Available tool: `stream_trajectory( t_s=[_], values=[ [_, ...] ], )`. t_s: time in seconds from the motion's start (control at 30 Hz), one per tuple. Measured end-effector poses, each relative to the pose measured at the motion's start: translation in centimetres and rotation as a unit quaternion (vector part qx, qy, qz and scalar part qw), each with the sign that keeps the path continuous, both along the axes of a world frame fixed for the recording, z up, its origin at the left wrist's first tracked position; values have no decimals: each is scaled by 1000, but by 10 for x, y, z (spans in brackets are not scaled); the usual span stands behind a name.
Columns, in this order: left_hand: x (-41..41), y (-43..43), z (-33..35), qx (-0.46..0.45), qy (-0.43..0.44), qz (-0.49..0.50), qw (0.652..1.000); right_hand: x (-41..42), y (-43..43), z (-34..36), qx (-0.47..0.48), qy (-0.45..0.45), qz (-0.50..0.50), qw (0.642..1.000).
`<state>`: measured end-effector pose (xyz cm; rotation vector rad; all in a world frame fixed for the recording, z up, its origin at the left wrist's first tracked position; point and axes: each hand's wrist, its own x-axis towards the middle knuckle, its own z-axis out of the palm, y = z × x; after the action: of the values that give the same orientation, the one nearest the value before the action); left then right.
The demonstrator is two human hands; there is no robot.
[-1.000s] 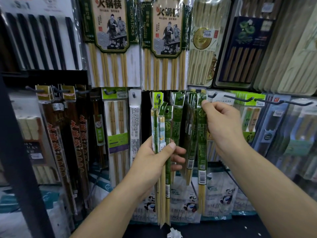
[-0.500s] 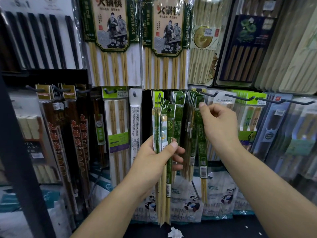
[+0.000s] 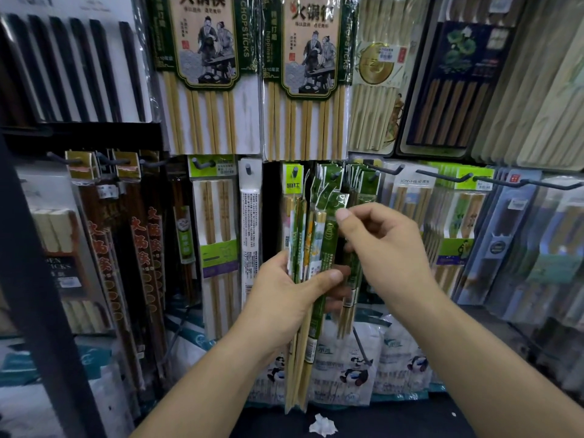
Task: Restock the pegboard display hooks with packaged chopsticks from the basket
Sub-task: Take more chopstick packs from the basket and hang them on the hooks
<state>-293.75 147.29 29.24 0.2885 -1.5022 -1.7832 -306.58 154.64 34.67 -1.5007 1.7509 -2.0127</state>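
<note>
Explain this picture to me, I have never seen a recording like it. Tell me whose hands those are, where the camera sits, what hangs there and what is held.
There is no machine here. A person wears one camera on the head, looking forward and down, so you see their own two bare arms. In front is a shop display wall where chopstick packs hang on hooks. Big hot-pot chopstick packs fill the upper row. The left hand grips a bundle of chopstick packs, held upright. The right hand pinches the top of one green pack in that bundle. Behind it are the hanging green packs already on a hook. Low down, a crumpled white paper lies on the dark shelf.
</note>
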Motion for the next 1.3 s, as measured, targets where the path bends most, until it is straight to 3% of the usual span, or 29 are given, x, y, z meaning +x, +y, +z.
stream_trajectory(
  t_s=[0.17, 0.3, 0.5, 1.3],
  values=[
    [-1, 0, -2, -5, 15, -9, 1000, 1, -2, 1, 1, -51, 12, 999],
    [0, -5, -5, -39, -31, 57, 997, -9, -1, 6, -22, -46, -28, 998],
    [2, -10, -3, -26, -6, 43, 999, -23, -2, 27, -48, -95, -65, 992],
    [5, -9, -2, 14, -9, 8, 1000, -33, -8, 31, -24, -102, -77, 992]
  ],
)
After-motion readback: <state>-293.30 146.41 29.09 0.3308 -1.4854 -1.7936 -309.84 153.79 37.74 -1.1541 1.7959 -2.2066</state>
